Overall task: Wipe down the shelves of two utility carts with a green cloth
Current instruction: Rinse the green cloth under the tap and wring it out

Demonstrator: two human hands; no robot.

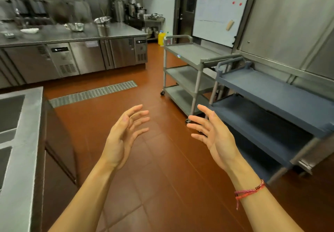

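Observation:
Two three-shelf utility carts stand along the right wall. The grey cart (188, 52) is farther back, and the blue-grey cart (271, 90) is nearer, at the right. Both my hands are held out over the red floor in front of me, palms facing each other, fingers spread and relaxed. My left hand (124, 134) holds nothing. My right hand (213, 134) also holds nothing and hovers just left of the blue-grey cart's lower shelves. A red braided band circles my right wrist. No green cloth is in view.
A steel counter with sink basins (23, 123) runs along the near left. A long steel worktop (72, 34) with bowls (75, 26) and a pot stands at the back left. A floor drain grate (94, 92) crosses the red tiles. A whiteboard (218, 18) leans behind the grey cart.

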